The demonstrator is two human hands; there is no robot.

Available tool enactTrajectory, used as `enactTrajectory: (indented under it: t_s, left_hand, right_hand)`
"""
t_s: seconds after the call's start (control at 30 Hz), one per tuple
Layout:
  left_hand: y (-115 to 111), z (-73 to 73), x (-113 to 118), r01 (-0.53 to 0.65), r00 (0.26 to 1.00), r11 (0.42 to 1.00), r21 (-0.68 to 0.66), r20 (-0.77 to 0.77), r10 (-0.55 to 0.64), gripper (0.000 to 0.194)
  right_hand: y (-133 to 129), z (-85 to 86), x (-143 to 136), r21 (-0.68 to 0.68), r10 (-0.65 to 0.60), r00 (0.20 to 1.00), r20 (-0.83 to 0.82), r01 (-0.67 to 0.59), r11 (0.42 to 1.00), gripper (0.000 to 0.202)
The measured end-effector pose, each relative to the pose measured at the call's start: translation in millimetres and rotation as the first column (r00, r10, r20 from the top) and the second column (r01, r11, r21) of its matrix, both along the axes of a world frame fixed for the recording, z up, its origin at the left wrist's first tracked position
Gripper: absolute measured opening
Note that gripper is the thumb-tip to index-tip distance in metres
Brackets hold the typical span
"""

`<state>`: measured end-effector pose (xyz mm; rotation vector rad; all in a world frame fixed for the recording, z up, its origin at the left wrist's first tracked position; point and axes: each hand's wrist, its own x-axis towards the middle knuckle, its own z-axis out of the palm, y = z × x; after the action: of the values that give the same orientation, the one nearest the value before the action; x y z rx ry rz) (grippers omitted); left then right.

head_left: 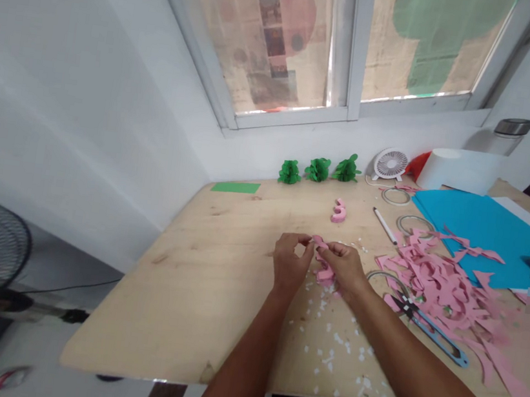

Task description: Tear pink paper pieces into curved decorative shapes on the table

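My right hand [346, 266] pinches a pink paper cutout [318, 239] between thumb and fingers. At the cutout's left edge, my left hand [290, 260] has thumb and forefinger pressed together; whatever is between them is too small to make out. Just under the hands lie more pink cutouts [326, 275], partly covered by my right hand. Farther back on the table is a curved stack of pink cutouts [339, 211]. Small white scraps [329, 362] are scattered between my forearms.
Pink paper offcuts [448, 291] heap on the right beside blue-handled snips [442, 338], tape rolls [396, 196] and a marker [385, 226]. Blue sheets [477, 220] lie behind. Green paper shapes [317, 169] and a small white fan [390, 164] line the wall. A green strip [236, 187] lies left.
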<state>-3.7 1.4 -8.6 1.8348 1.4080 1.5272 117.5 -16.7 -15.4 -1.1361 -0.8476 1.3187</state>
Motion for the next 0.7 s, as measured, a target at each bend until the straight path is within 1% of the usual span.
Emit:
enactTrajectory:
  t_s: [0.13,0.27,0.47,0.57,0.7]
  left_hand:
    - [-1.0,0.9,0.3,-0.005,0.986,0.996,0.091,-0.167,0.020,0.010]
    - [-0.8,1.1,0.2,-0.013,0.969,0.991,0.136,-0.244,0.046,0.008]
    - [0.9,-0.5,-0.6,-0.020,0.958,0.992,0.128,-0.281,0.056,0.009]
    - [1.6,-1.5,-0.8,-0.015,0.960,0.992,0.122,-0.275,0.048,0.010]
    - [2.7,-3.0,-1.0,-0.028,0.968,0.994,0.108,-0.244,0.054,0.010]
  right_hand:
    - [1.5,-4.3,0.3,0.027,0.001,1.000,0.015,-0.002,1.000,0.031]
    - [2.4,-6.6,0.3,0.046,0.000,0.999,0.039,-0.002,0.999,0.030]
    - [1.4,-7.0,-0.1,0.026,0.005,0.999,0.053,-0.007,1.000,0.030]
    - [1.7,-8.9,-0.3,0.014,0.006,0.999,0.052,-0.007,1.000,0.031]
    - [2.5,-9.9,0.3,0.032,0.004,0.998,0.063,-0.006,0.999,0.032]
